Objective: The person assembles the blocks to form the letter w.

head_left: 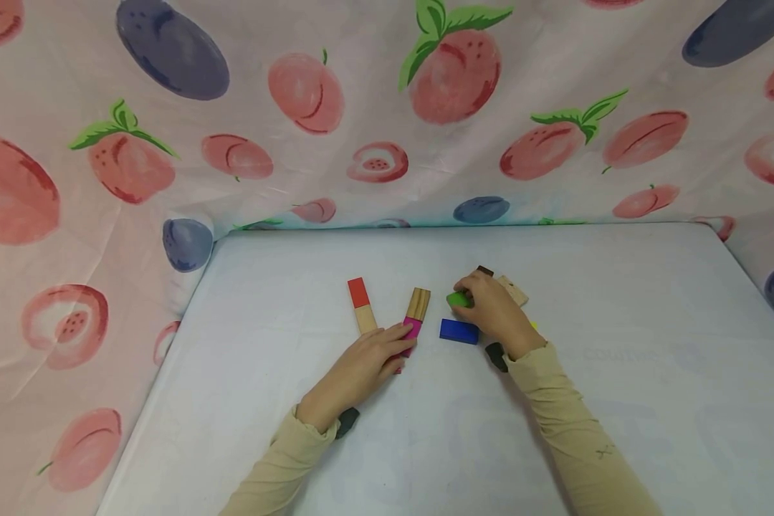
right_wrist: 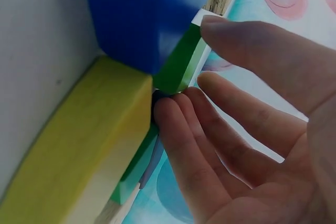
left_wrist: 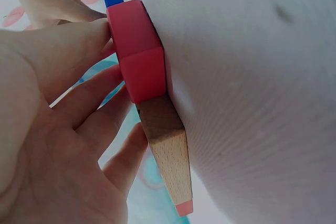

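My left hand point(head_left: 360, 367) lies over a V-shaped arrangement of blocks, fingertips touching the magenta block point(head_left: 414, 327). Above that sits a striped wooden block point(head_left: 418, 304). In the left wrist view, the thumb touches a red block point(left_wrist: 137, 51), and a plain wooden block point(left_wrist: 170, 150) lies beyond it, near the other fingers. My right hand point(head_left: 495, 308) pinches a green block point(head_left: 458, 299) between thumb and fingers. Just below it is a blue block point(head_left: 459, 331). A yellow block point(right_wrist: 84, 135) stands large in the right wrist view, beside the blue one.
An orange-red block point(head_left: 357, 292) and a pale wooden block point(head_left: 365, 319) form the left line. Behind the right hand are a dark brown block point(head_left: 485, 271) and a light wooden piece point(head_left: 514, 289). Fruit-patterned cloth point(head_left: 374, 93) borders the white table point(head_left: 619, 315).
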A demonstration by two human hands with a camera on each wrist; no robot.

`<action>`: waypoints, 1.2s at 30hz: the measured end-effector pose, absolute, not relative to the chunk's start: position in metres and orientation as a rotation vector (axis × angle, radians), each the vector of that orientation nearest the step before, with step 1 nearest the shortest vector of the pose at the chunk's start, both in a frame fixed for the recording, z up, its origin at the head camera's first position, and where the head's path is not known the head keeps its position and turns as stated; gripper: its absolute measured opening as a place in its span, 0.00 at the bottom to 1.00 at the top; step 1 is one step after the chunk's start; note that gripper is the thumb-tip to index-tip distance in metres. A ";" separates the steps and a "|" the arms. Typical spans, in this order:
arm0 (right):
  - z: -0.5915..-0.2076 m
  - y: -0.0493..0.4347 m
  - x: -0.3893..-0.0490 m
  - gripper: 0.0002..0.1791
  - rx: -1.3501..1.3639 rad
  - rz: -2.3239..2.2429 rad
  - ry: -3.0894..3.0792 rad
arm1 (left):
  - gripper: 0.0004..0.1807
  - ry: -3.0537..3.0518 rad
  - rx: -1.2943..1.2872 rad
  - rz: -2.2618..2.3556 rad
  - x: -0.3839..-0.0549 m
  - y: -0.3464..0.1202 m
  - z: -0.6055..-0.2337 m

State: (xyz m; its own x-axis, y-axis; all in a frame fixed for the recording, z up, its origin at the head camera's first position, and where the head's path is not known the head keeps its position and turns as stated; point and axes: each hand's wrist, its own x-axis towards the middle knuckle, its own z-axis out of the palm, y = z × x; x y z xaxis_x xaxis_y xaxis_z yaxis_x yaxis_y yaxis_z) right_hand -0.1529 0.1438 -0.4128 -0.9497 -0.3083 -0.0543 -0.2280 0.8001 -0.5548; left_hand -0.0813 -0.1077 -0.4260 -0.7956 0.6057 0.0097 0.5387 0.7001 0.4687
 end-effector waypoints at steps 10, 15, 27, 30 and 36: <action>-0.413 0.141 -0.154 0.17 -0.404 -0.840 2.847 | 0.24 2.767 0.933 0.688 -0.082 -0.108 -0.426; -0.412 0.139 -0.155 0.17 -0.412 -0.828 2.848 | 0.24 2.761 0.925 0.685 -0.082 -0.108 -0.426; -0.412 0.134 -0.158 0.16 -0.452 -0.831 2.862 | 0.24 2.760 0.925 0.683 -0.082 -0.108 -0.425; -0.413 0.132 -0.160 0.15 -0.477 -0.838 2.868 | 0.24 2.760 0.932 0.684 -0.082 -0.107 -0.425; -0.412 0.128 -0.163 0.16 -0.477 -0.818 2.872 | 0.24 2.761 0.934 0.690 -0.082 -0.108 -0.426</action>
